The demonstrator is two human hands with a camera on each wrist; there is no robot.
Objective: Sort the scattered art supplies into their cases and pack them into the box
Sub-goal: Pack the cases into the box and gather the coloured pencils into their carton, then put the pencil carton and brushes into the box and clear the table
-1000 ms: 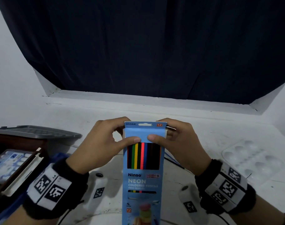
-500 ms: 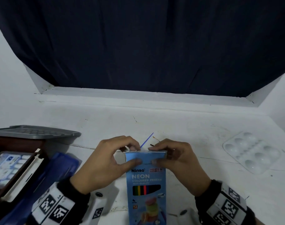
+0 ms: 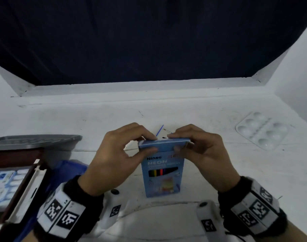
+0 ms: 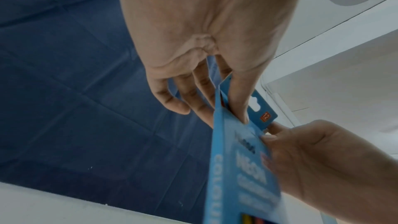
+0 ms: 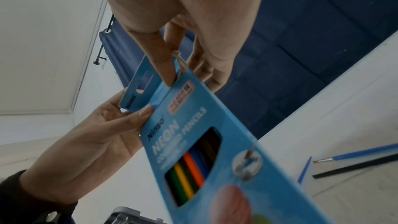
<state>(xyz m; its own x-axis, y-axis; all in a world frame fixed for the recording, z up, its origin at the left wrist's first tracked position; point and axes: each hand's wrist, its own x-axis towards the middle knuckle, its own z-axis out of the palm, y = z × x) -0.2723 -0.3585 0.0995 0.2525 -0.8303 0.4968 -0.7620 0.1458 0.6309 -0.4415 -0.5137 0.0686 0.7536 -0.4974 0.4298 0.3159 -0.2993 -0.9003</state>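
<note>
Both hands, left hand (image 3: pixel 117 154) and right hand (image 3: pixel 200 152), pinch the top flap of the upright blue pencil box (image 3: pixel 162 173); paintbrushes (image 5: pixel 353 161) lie just beyond it.

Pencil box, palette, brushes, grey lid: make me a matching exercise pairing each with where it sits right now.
Things:
1. pencil box
2. palette
3. brushes
4. grey lid

Places:
A. far left of the table
B. far right of the table
C. pinched at its top by the left hand and right hand
D. lying on the table just behind the hands

Pairs: 1-C, 2-B, 3-D, 4-A
</note>
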